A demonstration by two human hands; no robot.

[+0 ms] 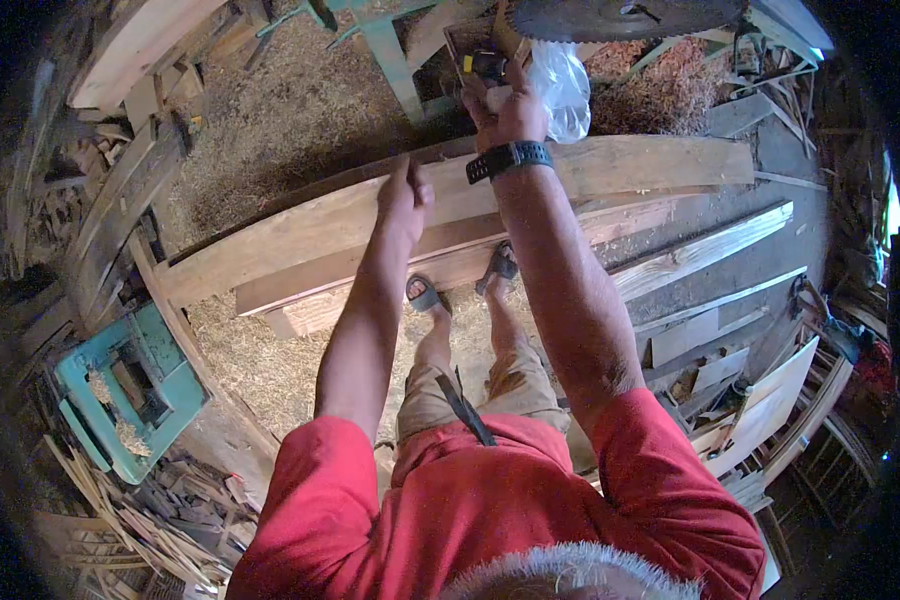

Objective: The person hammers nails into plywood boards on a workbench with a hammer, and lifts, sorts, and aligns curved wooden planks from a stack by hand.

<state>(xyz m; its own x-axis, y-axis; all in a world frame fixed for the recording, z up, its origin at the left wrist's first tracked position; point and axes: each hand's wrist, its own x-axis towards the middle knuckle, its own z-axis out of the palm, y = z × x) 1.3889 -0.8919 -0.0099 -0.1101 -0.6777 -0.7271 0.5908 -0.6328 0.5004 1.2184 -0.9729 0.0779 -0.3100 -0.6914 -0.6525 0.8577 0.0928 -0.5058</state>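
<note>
My right hand (510, 112), with a dark watch (509, 160) on its wrist, reaches out past the long wooden beam (630, 165). A clear plastic bag (562, 92) hangs at its fingers, and a whitish part shows between thumb and fingers. Just beyond the fingertips is a black and yellow object (485, 66). My left hand (405, 197) hovers over the beam, lower and to the left, its fingers curled together with nothing visible in them.
A round toothed saw blade (625, 16) is at the top, close beyond my right hand. More boards (705, 250) lie right of my feet. A green metal frame (382, 62) stands beyond the beam, and a turquoise machine (135, 390) at the left. Wood shavings (270, 130) cover the ground.
</note>
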